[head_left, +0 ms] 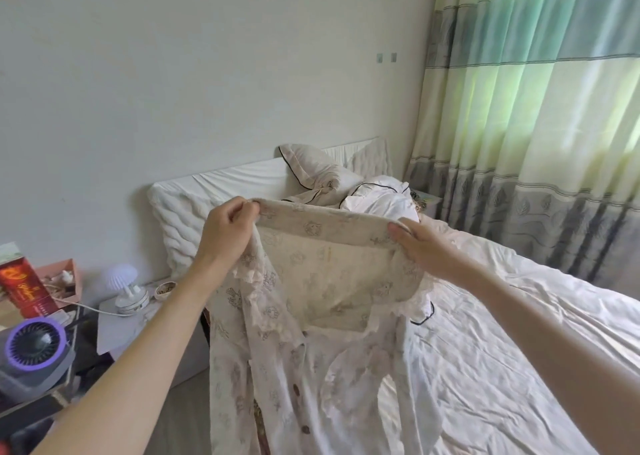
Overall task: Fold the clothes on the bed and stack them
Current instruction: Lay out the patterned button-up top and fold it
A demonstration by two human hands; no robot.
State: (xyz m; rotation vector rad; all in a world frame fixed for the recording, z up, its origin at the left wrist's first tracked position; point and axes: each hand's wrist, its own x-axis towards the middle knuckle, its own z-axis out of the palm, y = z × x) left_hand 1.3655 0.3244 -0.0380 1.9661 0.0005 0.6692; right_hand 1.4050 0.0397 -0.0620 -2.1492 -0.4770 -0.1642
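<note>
Clearly, the cream cotton pajama shirt with a faint bear print, lace-trimmed collar and brown buttons [311, 316] is a light and very soft thing. It hangs in the air in front of the person, above the near edge of the bed with the wrinkled white sheet [502, 333], and its lower part falls loose down to the bed edge. The cloth has no stiffness at all: between the two hands the upper edge is pulled into a nearly straight band, but everything under it drapes and folds by itself.

The left hand [225, 233] holds the left end of this upper edge, with the fingers [242, 208] curled and the cloth pinched between them and the thumb. The right hand [419, 250] takes the right end; its thumb lies over the edge and the other fingers go behind the cloth, so I cannot tell exactly how they are placed, but it seems a pinch too.

I judge the shoulders are the right place to hold, because from there the shirt hangs even and can be laid flat on the sheet. The lace trim looks delicate, so one should not pull on it. The open button front can swing, and the sleeves will need smoothing by hand.

Further back on the bed lies a heap of white and cream clothes with dark piping [353, 188], not yet folded.
</note>
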